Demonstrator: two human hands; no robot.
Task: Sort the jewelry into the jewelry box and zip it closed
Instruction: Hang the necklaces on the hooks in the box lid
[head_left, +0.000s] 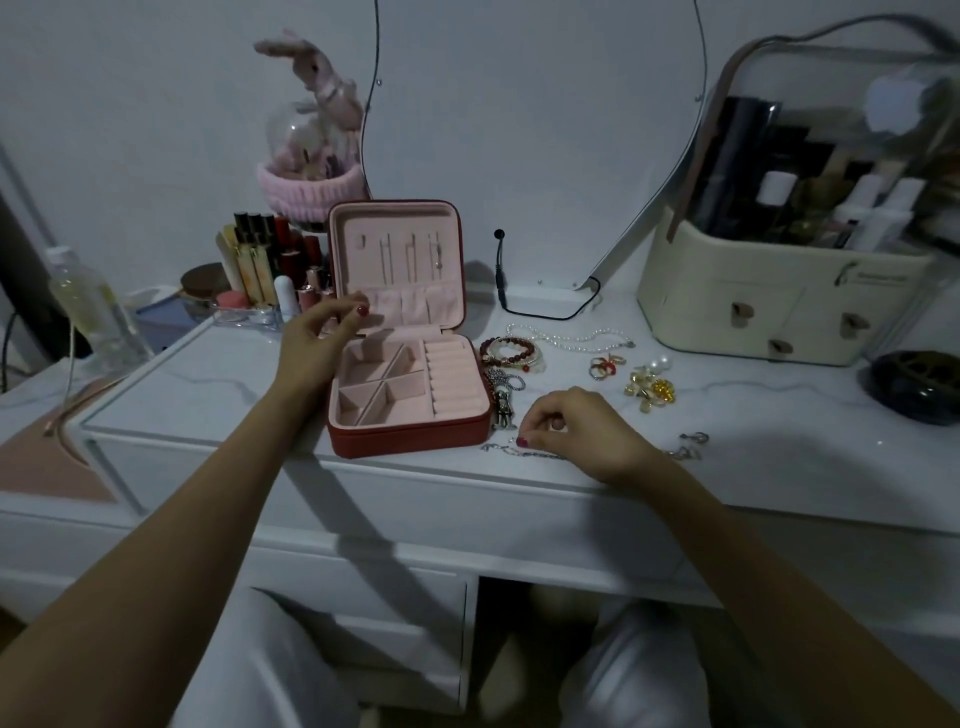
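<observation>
The red jewelry box (410, 384) stood open on the white table (727, 467), its lid upright at the far side and its pink compartments bare, while the left hand (317, 343) hovered just left of it, fingers loosely curled and grasping nothing. Just right of the box, the right hand (582, 431) pinched a thin silver chain (524, 451) lying at the table's near edge. Farther right lay a pearl necklace (571, 336), red bead bracelets (511, 353), a ring (605, 366), gold brooches (649, 389) and silver earrings (693, 444), all loose on the table.
</observation>
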